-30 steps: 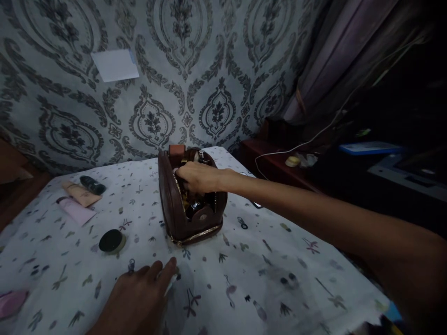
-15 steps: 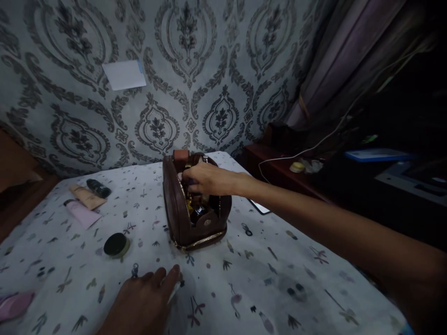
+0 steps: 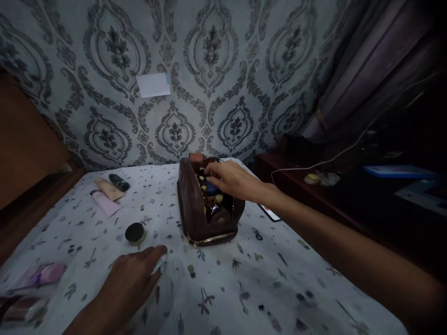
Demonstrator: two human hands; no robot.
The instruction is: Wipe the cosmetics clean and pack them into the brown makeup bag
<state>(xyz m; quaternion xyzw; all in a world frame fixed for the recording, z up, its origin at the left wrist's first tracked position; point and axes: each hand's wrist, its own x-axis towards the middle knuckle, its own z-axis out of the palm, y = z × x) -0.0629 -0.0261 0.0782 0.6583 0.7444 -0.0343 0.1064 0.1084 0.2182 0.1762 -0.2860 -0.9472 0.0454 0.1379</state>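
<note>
A brown toiletry bag (image 3: 191, 200) stands unzipped on the patterned white cloth (image 3: 216, 288). Several small gold-topped bottles (image 3: 204, 190) and a round blue item (image 3: 211, 188) show inside it. My right hand (image 3: 228, 177) reaches over the bag's opening, thumb and fingers bent together near the bottle tops; whatever they pinch is hidden. At the lower left, my left hand (image 3: 134, 274) is closed round a thin whitish piece (image 3: 159, 265), too blurred to name. A dark-lidded round jar (image 3: 135, 233) sits just beyond that hand.
Several tubes lie at the back left, among them a pink tube (image 3: 105, 203) and a beige tube (image 3: 110, 188). A purple tube (image 3: 44, 274) rests at the left edge. Behind the bag's right side lies a phone (image 3: 270, 214). A white cable (image 3: 314, 165) crosses the dark red furniture.
The view has turned left, so everything sits further right. My right hand has drawn up a little from inside the bag, uncovering the blue item. My left hand has shifted away from the bag.
</note>
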